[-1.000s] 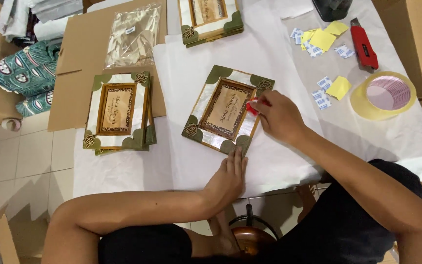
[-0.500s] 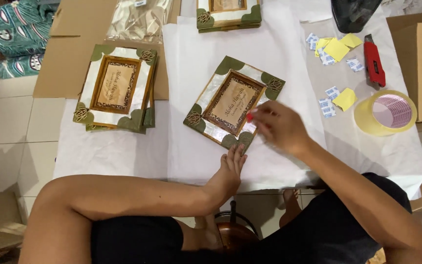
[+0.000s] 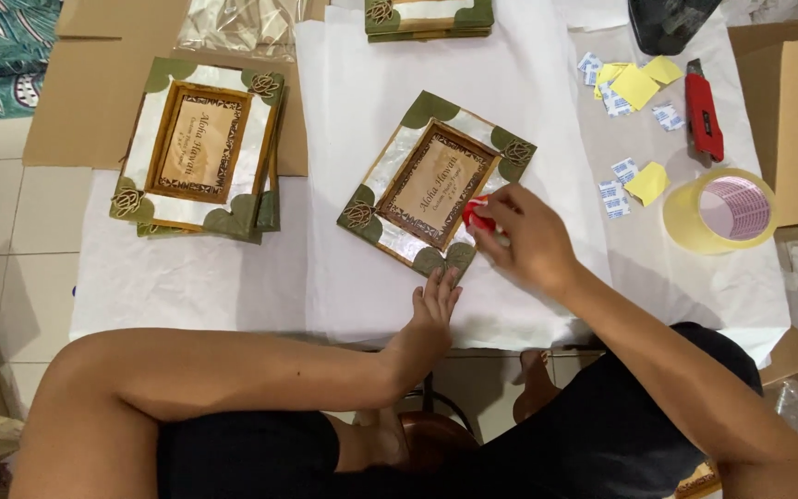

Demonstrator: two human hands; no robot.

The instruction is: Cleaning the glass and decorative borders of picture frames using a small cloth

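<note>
A picture frame (image 3: 436, 183) with green corners, a pearly border and a brown inner panel lies tilted on white wrapping paper (image 3: 362, 102). My right hand (image 3: 524, 240) rests at its lower right edge, fingers closed on a small red object (image 3: 475, 218) that is mostly hidden. My left hand (image 3: 433, 310) lies flat on the paper, fingertips touching the frame's bottom corner.
A stack of matching frames (image 3: 198, 148) sits at the left, another frame (image 3: 429, 17) at the top. A yellow tape roll (image 3: 720, 211), a red utility knife (image 3: 702, 111) and yellow and patterned paper bits (image 3: 634, 85) lie at the right. Cardboard boxes (image 3: 796, 111) flank the table.
The view has shifted, so everything sits lower and more central. My right hand with the red object has slid down along the frame's right edge; my left hand stays at the bottom corner.
</note>
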